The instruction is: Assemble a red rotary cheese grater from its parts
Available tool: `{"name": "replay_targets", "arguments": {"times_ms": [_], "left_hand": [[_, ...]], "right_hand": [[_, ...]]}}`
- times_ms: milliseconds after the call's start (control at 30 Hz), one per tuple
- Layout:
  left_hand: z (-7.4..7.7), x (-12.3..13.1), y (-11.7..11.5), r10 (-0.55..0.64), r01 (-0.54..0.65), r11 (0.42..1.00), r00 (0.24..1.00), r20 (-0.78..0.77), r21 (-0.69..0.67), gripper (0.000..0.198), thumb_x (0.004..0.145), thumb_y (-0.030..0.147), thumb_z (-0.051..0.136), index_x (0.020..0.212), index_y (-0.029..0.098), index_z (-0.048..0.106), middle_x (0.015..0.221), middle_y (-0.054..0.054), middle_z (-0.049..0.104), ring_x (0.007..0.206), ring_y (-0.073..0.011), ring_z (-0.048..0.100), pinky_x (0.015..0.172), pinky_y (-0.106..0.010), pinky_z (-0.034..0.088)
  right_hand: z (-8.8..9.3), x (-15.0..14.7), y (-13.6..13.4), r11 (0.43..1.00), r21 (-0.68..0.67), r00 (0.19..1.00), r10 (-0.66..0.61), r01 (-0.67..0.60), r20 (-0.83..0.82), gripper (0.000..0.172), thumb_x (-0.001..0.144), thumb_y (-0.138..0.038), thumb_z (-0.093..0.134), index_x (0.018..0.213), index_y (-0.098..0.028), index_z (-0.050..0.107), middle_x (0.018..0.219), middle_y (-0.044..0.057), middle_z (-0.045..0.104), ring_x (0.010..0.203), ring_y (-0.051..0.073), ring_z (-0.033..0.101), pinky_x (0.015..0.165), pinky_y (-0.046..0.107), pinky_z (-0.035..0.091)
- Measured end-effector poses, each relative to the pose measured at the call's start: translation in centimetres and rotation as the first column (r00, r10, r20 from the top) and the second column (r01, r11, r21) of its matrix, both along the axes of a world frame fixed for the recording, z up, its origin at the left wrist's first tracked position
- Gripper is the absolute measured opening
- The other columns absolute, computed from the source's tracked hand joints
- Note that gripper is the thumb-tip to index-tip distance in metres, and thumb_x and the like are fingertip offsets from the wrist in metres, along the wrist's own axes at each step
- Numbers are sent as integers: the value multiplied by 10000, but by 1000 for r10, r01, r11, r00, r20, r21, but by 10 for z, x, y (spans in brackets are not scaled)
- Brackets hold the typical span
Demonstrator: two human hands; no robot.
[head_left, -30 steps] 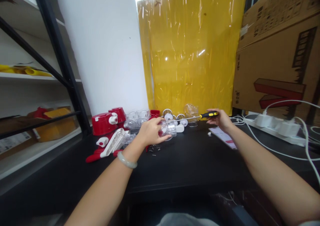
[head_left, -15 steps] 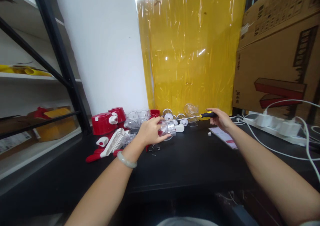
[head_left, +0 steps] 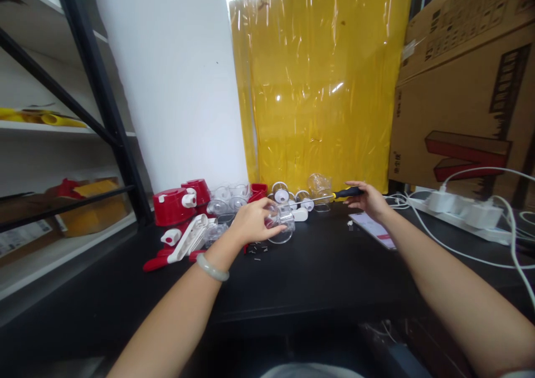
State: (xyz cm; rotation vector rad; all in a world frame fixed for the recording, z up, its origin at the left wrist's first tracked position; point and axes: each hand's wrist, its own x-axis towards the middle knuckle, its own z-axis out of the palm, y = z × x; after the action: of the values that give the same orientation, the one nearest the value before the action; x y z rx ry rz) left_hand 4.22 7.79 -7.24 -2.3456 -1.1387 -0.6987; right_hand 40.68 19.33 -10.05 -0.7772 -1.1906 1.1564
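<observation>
My left hand (head_left: 253, 222) is closed round a clear plastic part (head_left: 285, 217) above the black table. In my right hand (head_left: 368, 198) is the black and yellow handle of a screwdriver (head_left: 346, 193). Its shaft points left, with the tip at or close to the clear part; whether it touches I cannot tell. Just behind the clear part lies a white piece (head_left: 300, 215). Several small screws (head_left: 256, 250) are scattered on the table in front of my left hand.
Red housings (head_left: 172, 207) and white-and-red handles (head_left: 188, 241) lie to the left. Clear cups (head_left: 221, 205) stand behind. On the right are a phone (head_left: 374, 230), a power strip (head_left: 463, 213) with white cables, and a large cardboard box (head_left: 463, 93).
The clear part has tilted slightly in my left hand. The fingers of my right hand have shifted on the screwdriver handle, with the lower ones more extended.
</observation>
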Motion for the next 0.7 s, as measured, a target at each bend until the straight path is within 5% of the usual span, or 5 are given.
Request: {"name": "replay_targets", "arguments": {"times_ms": [367, 500, 700], "left_hand": [[-1, -2, 3, 6, 4, 990, 997, 74, -142, 424, 830, 617, 644, 797, 214, 771, 1162, -85, 700, 931, -243, 707, 851, -390, 562], [0, -4, 5, -24, 38, 986, 996, 89, -164, 442, 837, 610, 644, 733, 192, 742, 1115, -104, 700, 934, -234, 698, 848, -388, 564], [1, -5, 6, -49, 68, 979, 994, 102, -194, 435, 841, 583, 651, 673, 185, 706, 1092, -103, 698, 900, -224, 697, 838, -393, 563]], "right_hand": [[2, -5, -4, 999, -5, 999, -36, 36, 38, 239, 857, -224, 540, 1088, -213, 601, 665, 1, 631, 450, 131, 592, 460, 254, 511], [1, -6, -3, 998, 23, 997, -61, 60, 45, 209, 853, -332, 627, 1028, -219, 623, 585, -39, 551, 407, 107, 512, 385, 220, 431], [-5, -6, 2, 987, 118, 982, -123, 107, 142, 400, 871, -553, 612, 1024, -186, 650, 404, -79, 395, 326, 115, 407, 341, 218, 329]]}}
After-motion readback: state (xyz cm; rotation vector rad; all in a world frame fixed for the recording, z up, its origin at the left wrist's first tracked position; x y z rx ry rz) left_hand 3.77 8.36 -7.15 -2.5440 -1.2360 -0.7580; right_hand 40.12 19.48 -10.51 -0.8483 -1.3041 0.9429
